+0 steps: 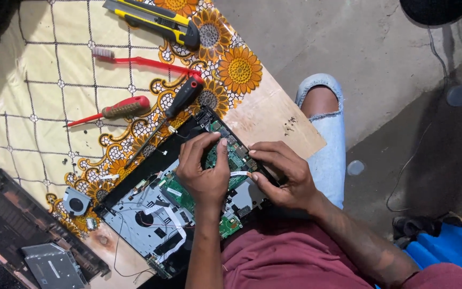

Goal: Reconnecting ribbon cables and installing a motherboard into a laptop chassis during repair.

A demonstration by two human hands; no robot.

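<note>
Hands on opened laptop chassis (pixel 151 214) at table's near edge, over lap. Left hand (pixel 203 170) fingertips pressed on green circuit board (pixel 230 158), not clenched; right hand (pixel 284 174) pinching thin white ribbon cable (pixel 240 173), apparently at its connector. Well into teardown: bottom cover (pixel 6 214) off at left, drive (pixel 54 265) and small fan (pixel 76 203) out; board in place, wires attached. Farther out on sunflower-print cloth (pixel 54 107): black-handled screwdriver (pixel 184 96), red-handled screwdriver (pixel 118 109), red toothbrush (pixel 140 61), yellow utility knife (pixel 153 18).

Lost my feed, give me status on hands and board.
Left hand fingers pressing green circuit board. Right hand pinching white ribbon cable. Black screwdriver beside, nothing blocking.
</note>
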